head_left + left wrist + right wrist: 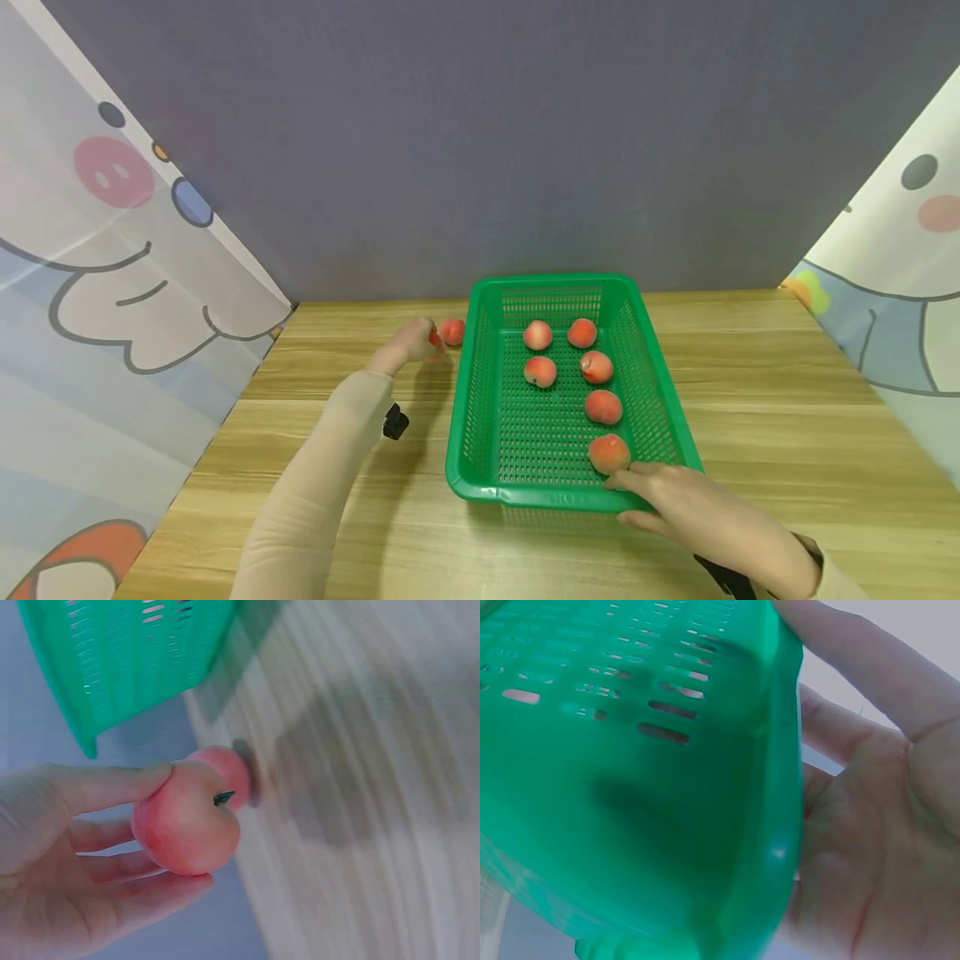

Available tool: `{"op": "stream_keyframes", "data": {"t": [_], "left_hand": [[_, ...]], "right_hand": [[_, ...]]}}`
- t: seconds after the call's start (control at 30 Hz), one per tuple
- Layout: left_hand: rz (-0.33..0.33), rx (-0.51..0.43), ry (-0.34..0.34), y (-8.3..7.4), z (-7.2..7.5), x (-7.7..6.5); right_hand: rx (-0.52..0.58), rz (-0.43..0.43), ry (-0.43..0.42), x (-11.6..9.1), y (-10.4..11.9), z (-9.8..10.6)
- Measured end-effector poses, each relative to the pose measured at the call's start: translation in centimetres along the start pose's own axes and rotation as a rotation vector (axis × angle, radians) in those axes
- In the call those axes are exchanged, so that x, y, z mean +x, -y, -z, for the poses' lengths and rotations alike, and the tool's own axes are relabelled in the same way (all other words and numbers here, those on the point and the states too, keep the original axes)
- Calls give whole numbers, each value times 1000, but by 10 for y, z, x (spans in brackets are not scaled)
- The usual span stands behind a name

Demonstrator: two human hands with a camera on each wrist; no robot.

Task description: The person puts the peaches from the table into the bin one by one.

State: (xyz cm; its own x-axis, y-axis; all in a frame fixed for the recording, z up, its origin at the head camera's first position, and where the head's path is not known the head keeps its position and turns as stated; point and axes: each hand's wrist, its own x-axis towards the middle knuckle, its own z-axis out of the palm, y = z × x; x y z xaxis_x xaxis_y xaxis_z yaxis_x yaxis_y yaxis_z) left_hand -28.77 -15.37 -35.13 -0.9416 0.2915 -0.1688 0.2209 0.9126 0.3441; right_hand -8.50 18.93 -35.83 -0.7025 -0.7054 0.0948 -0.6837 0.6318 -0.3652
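Note:
My left hand (pixel 416 340) pinches a peach (pixel 184 829) between thumb and fingers, left of the green basket. The peach's short dark stem shows in the left wrist view; in the head view the hand hides most of the fruit. Just beyond it, another peach (pixel 452 332) lies on the table against the basket's left side. With fingers over the rim, my right hand (pixel 686 506) grips the near right corner of the green basket (pixel 555 497). Several peaches lie inside, one of them (pixel 609 454) close to those fingertips.
The wooden table (pixel 787 400) carries the basket near its middle. A grey panel (pixel 525 150) rises behind the table's back edge. Printed cartoon sheets (pixel 112 275) line the left and right sides.

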Motion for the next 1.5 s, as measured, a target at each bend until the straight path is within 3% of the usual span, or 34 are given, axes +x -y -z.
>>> {"op": "stream_keyframes", "data": {"t": [0.5, 0.93, 1.5], "left_hand": [[-60, 54, 24, -28, 24, -15], [-137, 143, -8, -56, 42, -29], [-205, 209, 41, -93, 54, -38]], "right_hand": [[13, -19, 16, 0, 0, 0], [7, -19, 7, -1, 0, 0], [-1, -14, 2, -1, 1, -1]]}}
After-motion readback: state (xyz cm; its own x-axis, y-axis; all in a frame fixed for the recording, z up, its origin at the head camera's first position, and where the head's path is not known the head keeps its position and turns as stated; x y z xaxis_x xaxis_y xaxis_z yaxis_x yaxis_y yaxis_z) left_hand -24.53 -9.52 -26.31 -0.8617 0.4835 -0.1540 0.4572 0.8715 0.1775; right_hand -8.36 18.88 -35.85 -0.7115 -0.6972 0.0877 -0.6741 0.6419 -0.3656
